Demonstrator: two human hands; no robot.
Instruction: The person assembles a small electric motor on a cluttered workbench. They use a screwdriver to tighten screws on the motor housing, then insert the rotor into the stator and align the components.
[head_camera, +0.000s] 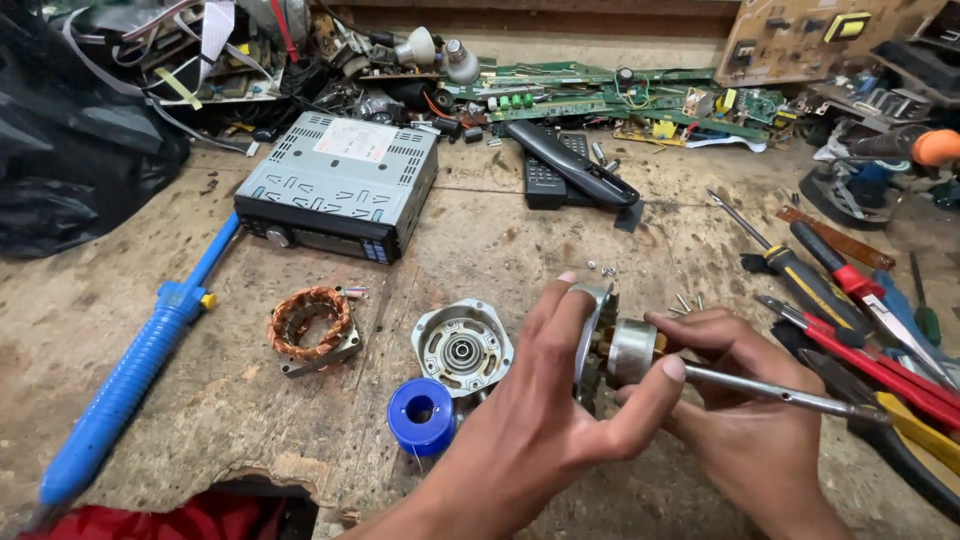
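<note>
Metal gleamed at the near centre of the wooden desk (520, 250), where the left hand (530, 420) was clamped around a small motor rotor (625, 350). Its right hand (740, 410) gripped a steel screwdriver shaft (770, 390) beside it. Left of them lay an end cap (462, 347), a blue spool (421, 415) and a copper stator (312, 325); farther off sat a car stereo (335, 185).

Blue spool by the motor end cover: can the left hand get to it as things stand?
Probably not freely. The blue spool lies uncovered on the workbench just beside the left hand, but that hand is occupied holding the motor rotor assembly, so it would have to let go first.
</note>
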